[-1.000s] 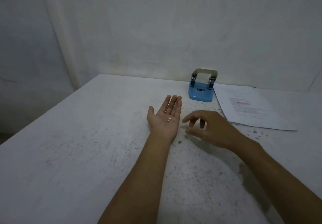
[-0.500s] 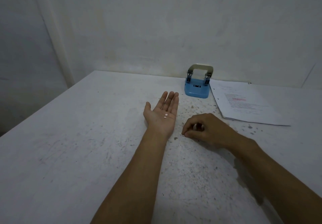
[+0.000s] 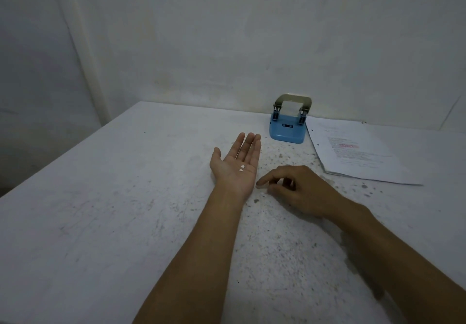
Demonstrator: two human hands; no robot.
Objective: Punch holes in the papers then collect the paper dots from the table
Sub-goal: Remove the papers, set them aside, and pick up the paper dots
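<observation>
White speckled table [image 3: 100, 223], bare wall [image 3: 227, 34]

The left hand [image 3: 235, 166] lies palm up on the tabletop [image 3: 106, 212], fingers extended, with two paper dots [image 3: 241, 168] resting on the palm. The right hand [image 3: 297, 190] is just beside it, palm down, index finger [image 3: 267, 178] extended toward the left wrist. Beyond the left fingertips stands a blue hole punch [image 3: 288, 127]. The papers [image 3: 353, 152] lie beyond the right hand.

Left hand [image 3: 237, 166] flat, palm up, fingers straight and together. Right hand [image 3: 296, 189] palm down, fingers curled, forefinger extended.
</observation>
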